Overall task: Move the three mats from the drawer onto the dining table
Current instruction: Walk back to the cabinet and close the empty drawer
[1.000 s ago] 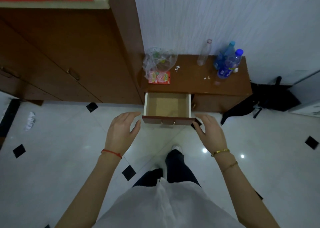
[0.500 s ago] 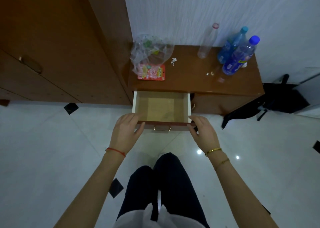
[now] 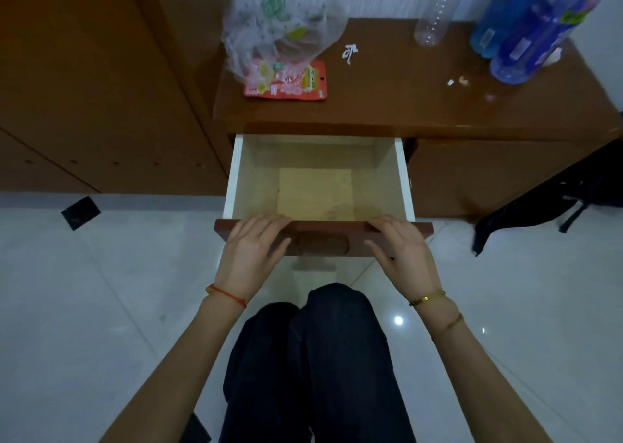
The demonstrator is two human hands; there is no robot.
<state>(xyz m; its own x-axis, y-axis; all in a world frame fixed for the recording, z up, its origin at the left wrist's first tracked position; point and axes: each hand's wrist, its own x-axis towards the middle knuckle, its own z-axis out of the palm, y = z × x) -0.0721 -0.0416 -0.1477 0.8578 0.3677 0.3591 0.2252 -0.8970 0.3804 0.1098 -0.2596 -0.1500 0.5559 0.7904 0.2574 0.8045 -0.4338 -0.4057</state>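
Both our hands are on the drawer front now: a second ago they were hovering just short of it, half a second ago just touching. Left hand (image 3: 251, 257) and right hand (image 3: 403, 252) lie with fingers pretty much straight over the top edge of the drawer (image 3: 403, 179), thumbs down the face, not clamped on anything. We've also dropped lower and closer. So the drawer's open and reachable, mats next. The mats (image 3: 315, 193) look like one pale squarish stack flat on the drawer floor, near the front; no obvious long axis, edges square with the drawer walls. Can't count three from here
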